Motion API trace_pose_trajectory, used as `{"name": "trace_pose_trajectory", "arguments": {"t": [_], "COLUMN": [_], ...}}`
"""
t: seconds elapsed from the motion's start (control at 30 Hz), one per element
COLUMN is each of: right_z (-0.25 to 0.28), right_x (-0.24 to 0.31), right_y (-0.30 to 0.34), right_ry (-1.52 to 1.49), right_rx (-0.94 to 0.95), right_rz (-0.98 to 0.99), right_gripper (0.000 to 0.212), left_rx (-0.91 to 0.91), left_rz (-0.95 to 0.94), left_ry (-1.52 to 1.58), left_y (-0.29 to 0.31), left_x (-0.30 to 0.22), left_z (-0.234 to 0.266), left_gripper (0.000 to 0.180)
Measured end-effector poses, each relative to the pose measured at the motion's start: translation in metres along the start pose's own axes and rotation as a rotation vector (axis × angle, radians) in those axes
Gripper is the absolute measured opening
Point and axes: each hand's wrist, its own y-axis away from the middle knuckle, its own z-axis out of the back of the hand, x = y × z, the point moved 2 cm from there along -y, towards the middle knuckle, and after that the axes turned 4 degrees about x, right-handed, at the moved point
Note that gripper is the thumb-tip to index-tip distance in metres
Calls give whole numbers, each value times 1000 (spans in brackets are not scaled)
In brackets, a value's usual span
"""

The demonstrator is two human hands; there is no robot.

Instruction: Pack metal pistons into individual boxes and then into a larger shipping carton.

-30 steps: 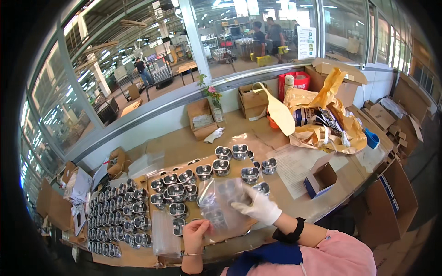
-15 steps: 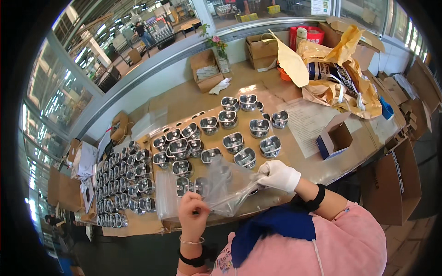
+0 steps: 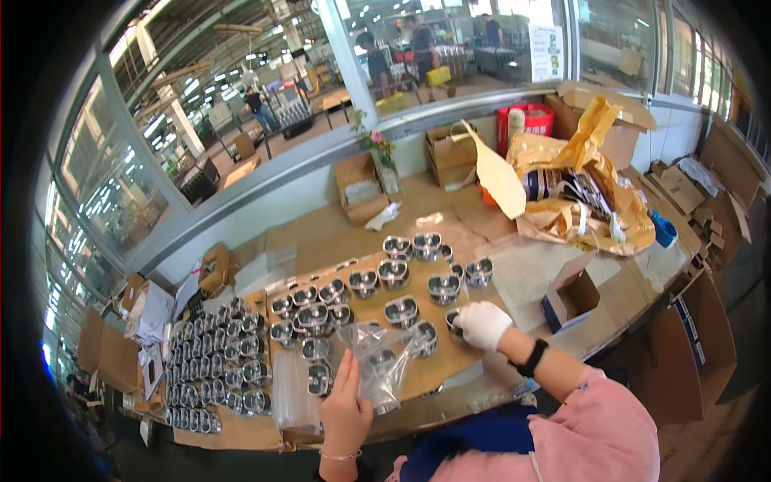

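Fingers (image 3: 348,376) of the bare left hand (image 3: 345,413) point nearly straight up against a clear bag (image 3: 384,376); whether they pinch it, cannot tell. Gloved right hand (image 3: 485,325) curls at a metal piston (image 3: 453,324), grip hidden. Bag sits between the hands, over cardboard (image 3: 451,365).

A long brown-topped workbench (image 3: 317,234) carries silvery metal parts (image 3: 401,312), ranked closely at left, spread looser on flat cardboard (image 3: 440,374) toward the middle, 1 stack of clear bags (image 3: 294,402) near the front edge, crumpled brown paper (image 3: 554,226) and 1 small open box (image 3: 580,296) at right
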Motion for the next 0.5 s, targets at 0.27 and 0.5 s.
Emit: {"name": "trace_pose_trajectory", "arguments": {"t": [0.27,0.5], "right_z": [27,-26], "right_x": [10,-34], "right_y": [62,54], "right_ry": [-1788,-1345], "right_rx": [225,-412], "right_rz": [-73,41], "right_gripper": [23,35], "left_rx": [79,141], "left_rz": [-258,-569], "left_ry": [-90,260], "left_y": [-36,-64], "left_x": [-64,-144], "left_z": [-58,-118], "left_gripper": [57,68]}}
